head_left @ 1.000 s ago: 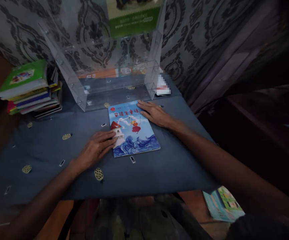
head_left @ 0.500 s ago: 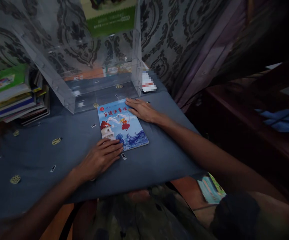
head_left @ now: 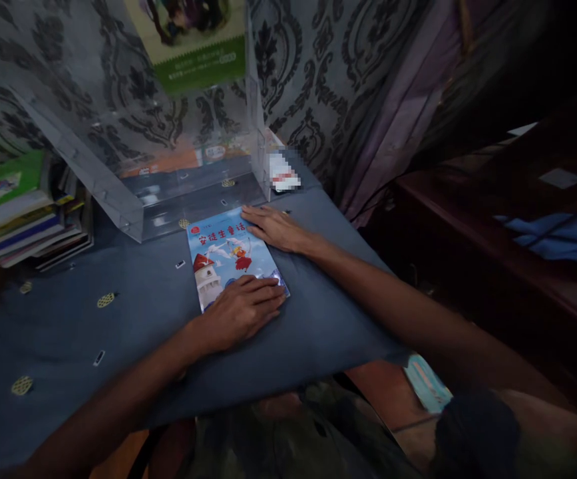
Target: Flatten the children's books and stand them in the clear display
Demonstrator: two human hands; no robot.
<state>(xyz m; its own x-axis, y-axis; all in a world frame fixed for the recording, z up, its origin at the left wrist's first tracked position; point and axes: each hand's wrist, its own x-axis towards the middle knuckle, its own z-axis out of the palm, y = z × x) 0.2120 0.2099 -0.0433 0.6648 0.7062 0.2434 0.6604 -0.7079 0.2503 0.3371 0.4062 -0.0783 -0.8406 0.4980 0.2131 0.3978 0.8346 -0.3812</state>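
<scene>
A blue picture book (head_left: pixel 223 251) with red Chinese characters, a tower and waves on its cover lies closed and flat on the blue-grey tablecloth (head_left: pixel 138 339). Across its near right corner rests my left hand (head_left: pixel 245 309), fingers stretched out and pointing right, hiding part of the lower cover. At the upper right corner, my right hand (head_left: pixel 278 227) lies flat along the book's right edge, its fingertips on the cover. Neither hand grips anything. Just behind the book stands a clear acrylic rack (head_left: pixel 133 216).
A book with a green band (head_left: pixel 201 63) sits high in the rack. Several books are stacked (head_left: pixel 23 213) at the left. A partly blurred white item (head_left: pixel 283 174) lies right of the rack. Below the table's right edge is a turquoise packet or book (head_left: pixel 428 382).
My left hand has slid right along the book's near edge, from its left corner to its right one. My right hand stays at the upper right corner. The camera view has shifted slightly.
</scene>
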